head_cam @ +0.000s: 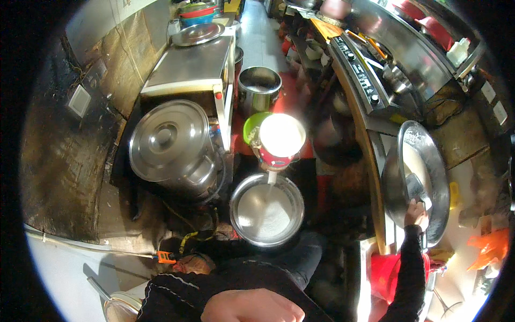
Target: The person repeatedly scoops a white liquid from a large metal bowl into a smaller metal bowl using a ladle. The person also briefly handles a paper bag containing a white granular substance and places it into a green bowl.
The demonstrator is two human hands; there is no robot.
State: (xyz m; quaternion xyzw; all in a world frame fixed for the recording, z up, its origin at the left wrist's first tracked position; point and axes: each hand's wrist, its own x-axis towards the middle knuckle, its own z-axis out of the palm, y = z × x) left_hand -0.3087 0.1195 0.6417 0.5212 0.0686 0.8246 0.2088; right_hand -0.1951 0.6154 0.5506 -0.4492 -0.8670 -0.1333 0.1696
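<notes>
My right hand [416, 215] grips a dark, flat-ended scoop or scraper [415, 186] inside a large metal basin [392, 189] on the right-hand counter. Pale contents [414, 159] coat that basin's inner side. At the bottom edge, close to the camera, is what looks like my left hand [253, 306]; its fingers are mostly cut off and nothing shows in it. Before me a grinder-like machine with a red body [275, 157] carries a brightly lit white hopper [283, 135]. Its white spout [272, 177] runs a thin stream into a steel bowl [235, 215] of whitish, frothy liquid [265, 213].
A lidded steel stockpot [171, 141] stands on the left, below a metal-topped cabinet [197, 60]. Behind the hopper are a green bowl [251, 124] and a tall steel pot [259, 86]. An induction cooker [358, 72] lines the right counter; a red bucket [384, 273] is beneath my right arm.
</notes>
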